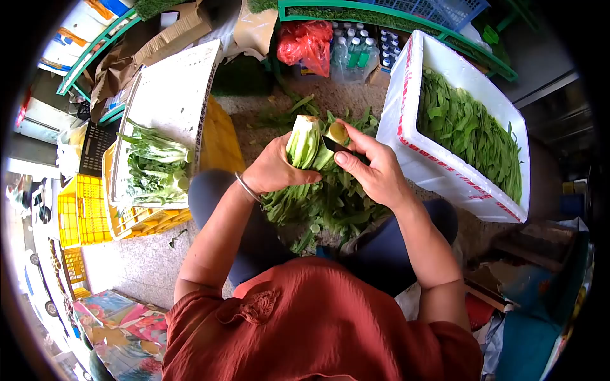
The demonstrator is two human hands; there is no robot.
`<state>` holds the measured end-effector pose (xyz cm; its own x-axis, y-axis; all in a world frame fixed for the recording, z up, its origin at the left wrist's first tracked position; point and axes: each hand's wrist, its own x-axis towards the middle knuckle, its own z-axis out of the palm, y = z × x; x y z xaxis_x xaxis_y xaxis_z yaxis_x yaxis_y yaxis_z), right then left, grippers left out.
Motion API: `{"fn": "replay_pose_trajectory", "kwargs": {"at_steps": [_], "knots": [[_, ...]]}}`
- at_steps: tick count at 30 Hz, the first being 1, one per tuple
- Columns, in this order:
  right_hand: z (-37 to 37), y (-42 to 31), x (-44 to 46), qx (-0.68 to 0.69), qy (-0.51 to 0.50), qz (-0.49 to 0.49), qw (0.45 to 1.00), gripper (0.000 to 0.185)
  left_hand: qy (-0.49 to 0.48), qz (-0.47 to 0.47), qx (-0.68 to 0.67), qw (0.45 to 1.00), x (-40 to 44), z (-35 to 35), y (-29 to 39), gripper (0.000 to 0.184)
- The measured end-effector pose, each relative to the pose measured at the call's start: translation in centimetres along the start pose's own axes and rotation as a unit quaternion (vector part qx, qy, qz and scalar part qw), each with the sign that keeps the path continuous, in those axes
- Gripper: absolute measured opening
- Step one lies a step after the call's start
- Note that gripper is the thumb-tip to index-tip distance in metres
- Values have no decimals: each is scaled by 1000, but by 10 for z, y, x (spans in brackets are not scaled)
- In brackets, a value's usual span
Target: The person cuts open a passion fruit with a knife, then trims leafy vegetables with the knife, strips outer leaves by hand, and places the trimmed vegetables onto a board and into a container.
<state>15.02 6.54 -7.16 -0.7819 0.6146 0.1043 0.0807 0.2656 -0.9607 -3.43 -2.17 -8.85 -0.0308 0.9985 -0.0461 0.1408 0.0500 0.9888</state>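
Observation:
My left hand [274,166] is wrapped round a head of leafy greens [304,141], pale at its cut base, which points up and away from me. In my right hand [375,164] is a knife [333,145] with a dark blade, lying against the stalk. A round, yellowish stem end [337,133] sits by the blade and my right fingers; whether it is fully cut off I cannot tell. Below both hands, between my knees, loose green leaves [333,206] are heaped on the floor.
At right stands a white foam box [412,95] of long green leaves. Several trimmed heads [159,162] lie on a white foam board [168,89] at left, over yellow crates [81,209]. Bottles [356,54], a red plastic bag [305,46] and a green rail [375,13] are ahead.

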Motion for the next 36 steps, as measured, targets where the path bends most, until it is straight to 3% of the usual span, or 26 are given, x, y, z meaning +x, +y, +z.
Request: {"fn": "replay_pose_trajectory", "kwargs": {"at_steps": [3,7,9,13,14,15,17,18,25,29,30,31,32,33,35,36], "knots": [[-4,7,-1,-81,21,-37,996,46,-16,-22,10,1000,3,-2,-4,51],[-8,23,-3,-23,50,-39,998,36,-42,-24,42,998,6,-5,-13,46],[-21,41,-6,153,36,144,977,32,-103,-61,-32,992,5,-6,-19,53],[-17,38,-19,252,128,261,923,31,-31,-22,70,997,10,3,-27,54],[-12,31,-21,248,157,247,924,35,30,45,137,989,12,8,-28,41],[-9,28,-23,239,164,208,934,41,28,44,136,989,15,12,-27,41],[-1,27,-26,230,109,108,961,47,89,116,294,944,20,18,-25,42],[3,25,-27,181,91,84,976,50,105,104,321,936,21,22,-25,42],[5,24,-19,104,35,58,992,45,158,134,463,862,19,33,-18,44],[8,43,-18,16,123,-55,991,37,158,144,473,855,20,32,-18,44],[1,42,-21,187,83,59,977,35,139,149,471,858,20,30,-20,43],[-4,40,-24,350,40,171,920,34,120,155,468,862,21,29,-21,43],[-7,39,-26,397,36,171,901,34,119,155,469,861,20,29,-20,43],[-9,38,-26,397,37,171,901,34,102,145,432,884,19,28,-18,44],[-12,32,-27,322,164,178,915,38,80,143,318,934,22,27,-21,46],[-15,32,-29,248,174,179,936,44,38,93,251,963,22,23,-23,50]]}}
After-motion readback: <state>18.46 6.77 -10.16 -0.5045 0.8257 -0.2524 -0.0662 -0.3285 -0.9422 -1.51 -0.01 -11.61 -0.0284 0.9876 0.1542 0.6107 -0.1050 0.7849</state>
